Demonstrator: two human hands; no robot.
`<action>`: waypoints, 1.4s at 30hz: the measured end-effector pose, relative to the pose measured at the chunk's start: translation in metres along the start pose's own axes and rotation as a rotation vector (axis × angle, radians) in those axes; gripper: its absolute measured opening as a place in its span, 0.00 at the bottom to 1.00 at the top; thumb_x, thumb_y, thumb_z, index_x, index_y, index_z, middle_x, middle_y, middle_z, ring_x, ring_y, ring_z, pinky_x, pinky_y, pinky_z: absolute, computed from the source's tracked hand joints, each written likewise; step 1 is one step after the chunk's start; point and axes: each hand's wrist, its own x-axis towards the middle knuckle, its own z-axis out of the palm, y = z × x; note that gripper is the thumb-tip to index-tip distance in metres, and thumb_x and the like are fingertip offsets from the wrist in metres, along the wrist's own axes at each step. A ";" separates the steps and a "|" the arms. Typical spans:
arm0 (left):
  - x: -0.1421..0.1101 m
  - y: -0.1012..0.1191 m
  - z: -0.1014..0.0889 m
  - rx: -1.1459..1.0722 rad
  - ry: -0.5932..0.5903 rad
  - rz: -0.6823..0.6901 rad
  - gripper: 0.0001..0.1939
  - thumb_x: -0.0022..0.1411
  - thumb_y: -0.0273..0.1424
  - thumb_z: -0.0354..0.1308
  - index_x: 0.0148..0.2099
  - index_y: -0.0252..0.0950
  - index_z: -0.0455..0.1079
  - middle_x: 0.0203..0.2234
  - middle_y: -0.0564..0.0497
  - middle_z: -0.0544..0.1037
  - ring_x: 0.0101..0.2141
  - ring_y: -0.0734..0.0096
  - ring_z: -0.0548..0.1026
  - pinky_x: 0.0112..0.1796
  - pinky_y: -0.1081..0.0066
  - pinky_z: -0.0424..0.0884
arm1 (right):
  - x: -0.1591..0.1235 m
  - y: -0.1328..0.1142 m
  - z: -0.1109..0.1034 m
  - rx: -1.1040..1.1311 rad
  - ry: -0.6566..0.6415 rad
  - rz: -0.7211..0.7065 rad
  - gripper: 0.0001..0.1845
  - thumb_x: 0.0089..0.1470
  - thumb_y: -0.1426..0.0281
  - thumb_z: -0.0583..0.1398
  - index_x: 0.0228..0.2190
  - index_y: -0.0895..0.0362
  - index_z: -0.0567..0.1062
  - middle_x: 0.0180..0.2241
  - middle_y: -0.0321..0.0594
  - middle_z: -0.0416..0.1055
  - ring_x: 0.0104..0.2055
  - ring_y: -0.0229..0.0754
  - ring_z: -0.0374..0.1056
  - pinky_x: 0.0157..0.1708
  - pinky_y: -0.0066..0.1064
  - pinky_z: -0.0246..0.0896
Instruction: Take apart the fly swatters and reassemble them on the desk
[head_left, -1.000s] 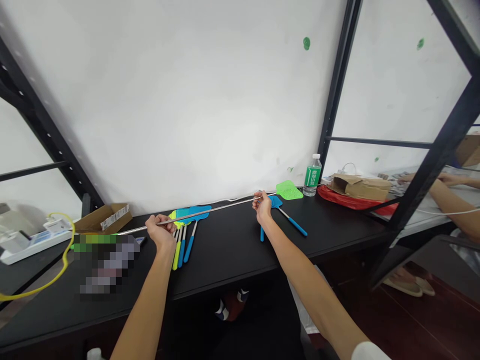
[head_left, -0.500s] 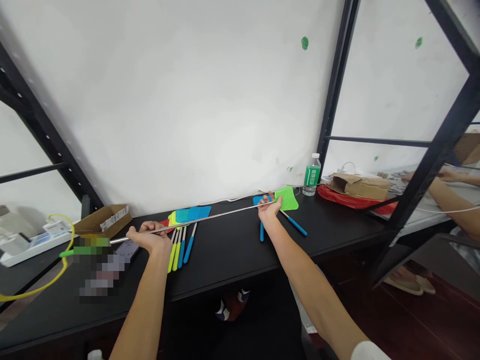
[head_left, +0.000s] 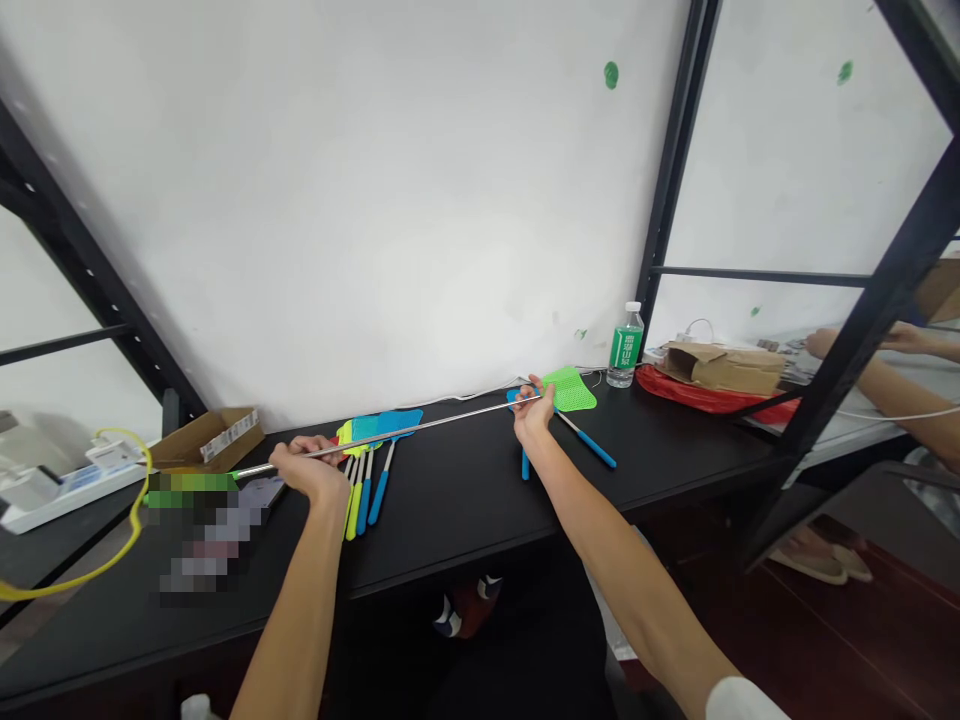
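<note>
A green fly swatter (head_left: 571, 390) with a long, drawn-out metal rod stretches across the table in both hands. My left hand (head_left: 313, 470), closed around the rod, is close to the green handle end, which is partly blurred by pixels. At the other end my right hand (head_left: 535, 412) is closed on the rod just below the mesh head. Behind the rod lies a row of fly swatters (head_left: 397, 424) with blue and yellow heads and handles, a bit of red beneath them. Below the right hand rest blue-handled swatters (head_left: 596, 448), their heads partly covered.
An open cardboard box (head_left: 206, 440), a power strip (head_left: 71, 492) and a yellow cable (head_left: 136, 520) are at the left. A water bottle (head_left: 625, 346) stands by the wall. A brown paper bag (head_left: 724, 368) lies on red plastic (head_left: 690, 395); beyond the frame are another person's hands (head_left: 896, 340).
The left hand and the green handle end have shifted a little to the right, towards the right hand. The right hand stays in nearly the same place at the swatter's head.
</note>
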 end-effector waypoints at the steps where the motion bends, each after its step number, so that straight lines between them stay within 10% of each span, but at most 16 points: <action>1: -0.004 -0.001 0.003 -0.001 -0.037 -0.013 0.14 0.59 0.39 0.40 0.22 0.41 0.49 0.12 0.58 0.52 0.12 0.75 0.51 0.16 0.72 0.47 | -0.003 0.003 0.002 -0.011 -0.022 0.004 0.24 0.65 0.55 0.41 0.35 0.54 0.70 0.19 0.30 0.60 0.17 0.32 0.55 0.16 0.24 0.46; 12: -0.036 -0.019 0.019 0.160 -0.365 -0.183 0.18 0.59 0.44 0.44 0.21 0.40 0.52 0.12 0.60 0.49 0.12 0.79 0.48 0.15 0.75 0.46 | -0.020 0.016 0.012 -0.114 -0.156 0.035 0.23 0.63 0.53 0.45 0.36 0.54 0.71 0.19 0.30 0.62 0.17 0.32 0.56 0.15 0.23 0.48; 21: -0.113 -0.053 0.064 0.292 -0.727 -0.355 0.25 0.64 0.49 0.40 0.20 0.39 0.51 0.14 0.57 0.50 0.15 0.79 0.48 0.16 0.74 0.44 | -0.045 0.032 0.023 -0.125 -0.354 0.131 0.23 0.63 0.55 0.47 0.38 0.56 0.73 0.20 0.33 0.66 0.17 0.32 0.56 0.15 0.22 0.50; 27: -0.107 -0.057 0.059 0.365 -0.794 -0.344 0.26 0.64 0.51 0.43 0.20 0.39 0.51 0.14 0.58 0.50 0.15 0.79 0.48 0.17 0.73 0.44 | -0.038 0.023 0.020 -0.092 -0.305 0.160 0.21 0.63 0.56 0.48 0.37 0.56 0.74 0.20 0.32 0.64 0.16 0.31 0.54 0.14 0.23 0.49; 36: -0.079 -0.061 0.044 0.184 -0.333 -0.273 0.24 0.61 0.51 0.47 0.22 0.40 0.50 0.12 0.62 0.46 0.13 0.80 0.46 0.16 0.75 0.48 | 0.002 -0.003 0.003 -0.090 -0.039 -0.030 0.24 0.63 0.55 0.43 0.32 0.55 0.71 0.17 0.28 0.56 0.14 0.31 0.49 0.13 0.23 0.45; 42: -0.079 -0.061 0.038 0.276 -0.243 -0.246 0.16 0.61 0.44 0.44 0.26 0.40 0.50 0.17 0.61 0.52 0.15 0.80 0.48 0.17 0.75 0.48 | 0.011 -0.010 -0.001 -0.101 0.034 -0.073 0.24 0.63 0.56 0.43 0.31 0.56 0.71 0.18 0.30 0.59 0.16 0.32 0.53 0.15 0.24 0.47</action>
